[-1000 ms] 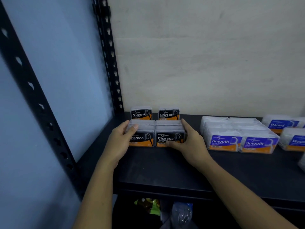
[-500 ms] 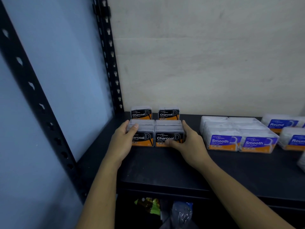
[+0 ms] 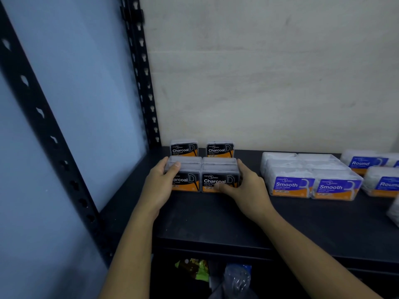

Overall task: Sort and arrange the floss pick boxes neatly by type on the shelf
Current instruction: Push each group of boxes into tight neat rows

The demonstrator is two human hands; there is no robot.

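Step in hand, as judged: squaring the Charcoal group.

The left hand and right hand clasp the front Charcoal boxes from opposite sides. These form a tight block, two abreast, on the shelf. The left fingers wrap the block's outer left side, with the left thumb laid over the top. The right fingers run along the outer right side, and the right thumb presses the front label. This two-sided hold appears meant to close gaps and move the block as one unit.

Just beyond the fingertips, two rear Charcoal boxes stand upright against the wall, labels forward, with a gap between them. The block sits just short of them.

Outboard of the right fingers, apart from the block, the Smooth boxes lie grouped. The Round boxes lie further out again. The types appear already separated.

Risk, as judged: uneven pressure could skew the block.
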